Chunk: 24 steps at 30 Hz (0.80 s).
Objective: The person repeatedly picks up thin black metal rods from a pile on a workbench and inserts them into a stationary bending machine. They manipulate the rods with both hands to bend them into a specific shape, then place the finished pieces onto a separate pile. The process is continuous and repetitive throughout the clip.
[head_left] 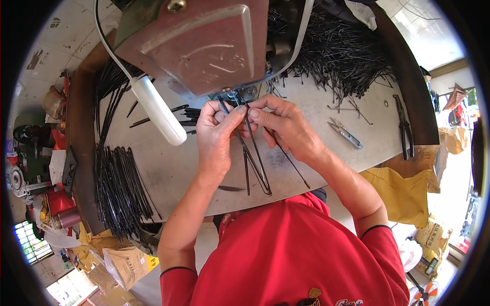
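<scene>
Below the head of a dull red machine [199, 51], my two hands are close together. My left hand [215, 132] is closed around a folded set of thin black metal rods [261, 176], its thumb pressed on them. The upper ends of the rods reach the small metal parts under the machine head, and the bent lower end points toward me. My right hand [283, 122] pinches at the top of the rods with thumb and forefinger. A single thin black rod [293, 166] slants out below its palm. The exact contact at the fingertips is partly hidden.
A white lamp tube [158, 109] hangs left of my hands. Bundled black rods [120, 191] lie at the left, and a large tangled pile of rods [342, 51] at the far right. Thread snips [347, 133] and black-handled pliers [404, 127] rest on the right side of the table [326, 163].
</scene>
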Each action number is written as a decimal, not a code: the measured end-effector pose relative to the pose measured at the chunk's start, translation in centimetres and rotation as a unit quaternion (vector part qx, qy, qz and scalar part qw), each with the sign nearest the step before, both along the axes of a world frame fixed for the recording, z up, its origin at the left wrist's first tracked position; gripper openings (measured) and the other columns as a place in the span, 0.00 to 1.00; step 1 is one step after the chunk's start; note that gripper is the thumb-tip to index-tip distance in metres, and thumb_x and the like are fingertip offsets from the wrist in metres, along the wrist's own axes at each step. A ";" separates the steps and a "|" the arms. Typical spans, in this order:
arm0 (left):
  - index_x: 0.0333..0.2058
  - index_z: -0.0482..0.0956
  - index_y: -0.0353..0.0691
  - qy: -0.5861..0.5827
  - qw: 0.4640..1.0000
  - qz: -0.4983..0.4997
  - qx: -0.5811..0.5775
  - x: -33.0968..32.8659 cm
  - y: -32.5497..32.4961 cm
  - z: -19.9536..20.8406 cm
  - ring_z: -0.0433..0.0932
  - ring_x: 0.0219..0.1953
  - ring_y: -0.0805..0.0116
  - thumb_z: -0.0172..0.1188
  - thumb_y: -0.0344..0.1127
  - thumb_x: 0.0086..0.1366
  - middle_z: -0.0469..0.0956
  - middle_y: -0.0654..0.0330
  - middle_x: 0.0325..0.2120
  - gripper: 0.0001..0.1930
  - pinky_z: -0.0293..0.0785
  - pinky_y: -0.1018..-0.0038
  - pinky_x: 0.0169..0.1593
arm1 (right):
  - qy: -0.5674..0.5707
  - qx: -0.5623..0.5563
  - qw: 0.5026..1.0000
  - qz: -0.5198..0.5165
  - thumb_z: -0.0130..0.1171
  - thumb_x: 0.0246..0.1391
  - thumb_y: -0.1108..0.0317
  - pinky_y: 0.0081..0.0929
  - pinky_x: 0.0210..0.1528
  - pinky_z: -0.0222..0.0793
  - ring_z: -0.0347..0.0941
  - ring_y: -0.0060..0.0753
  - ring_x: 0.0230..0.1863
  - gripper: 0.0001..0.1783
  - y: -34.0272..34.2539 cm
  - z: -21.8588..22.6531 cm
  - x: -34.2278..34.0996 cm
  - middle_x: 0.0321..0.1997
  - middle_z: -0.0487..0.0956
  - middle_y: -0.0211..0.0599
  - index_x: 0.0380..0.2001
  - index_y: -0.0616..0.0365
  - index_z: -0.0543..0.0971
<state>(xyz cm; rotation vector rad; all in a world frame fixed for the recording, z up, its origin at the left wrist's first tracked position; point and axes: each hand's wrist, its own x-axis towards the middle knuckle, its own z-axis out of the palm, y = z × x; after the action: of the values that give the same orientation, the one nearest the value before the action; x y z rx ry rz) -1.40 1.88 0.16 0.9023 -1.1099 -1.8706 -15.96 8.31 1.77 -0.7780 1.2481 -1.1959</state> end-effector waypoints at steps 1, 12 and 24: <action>0.33 0.68 0.39 0.001 1.000 0.011 -0.012 -0.1 0.0 0.1 0.76 0.24 0.72 0.61 0.30 0.60 0.77 0.59 0.24 0.09 0.69 0.79 0.26 | 0.012 -0.001 1.000 0.004 0.53 0.59 0.65 0.15 0.11 0.49 0.62 0.14 0.14 0.09 -0.2 0.1 -0.2 0.24 0.75 0.28 0.36 0.60 0.76; 0.33 0.68 0.38 0.025 0.997 0.067 -0.010 -1.0 -0.8 -0.8 0.74 0.24 0.73 0.62 0.28 0.59 0.75 0.61 0.24 0.10 0.69 0.78 0.28 | -0.089 -0.007 0.996 -0.013 0.52 0.60 0.66 0.14 0.10 0.48 0.62 0.14 0.15 0.10 -1.9 -1.7 -0.1 0.24 0.75 0.31 0.38 0.62 0.75; 0.33 0.67 0.38 0.017 0.997 0.079 -0.003 -0.8 -0.4 -0.9 0.75 0.24 0.72 0.62 0.27 0.60 0.75 0.60 0.23 0.10 0.70 0.77 0.28 | -0.065 -0.002 0.998 -0.021 0.51 0.60 0.66 0.14 0.12 0.50 0.63 0.13 0.15 0.11 -1.6 -0.7 0.5 0.22 0.74 0.30 0.37 0.63 0.75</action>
<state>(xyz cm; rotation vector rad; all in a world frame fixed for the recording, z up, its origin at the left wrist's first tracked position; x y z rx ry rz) -2.20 1.48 -0.76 0.9237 -0.9936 -1.7465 -15.42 6.74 1.03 -0.6693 1.1597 -1.2631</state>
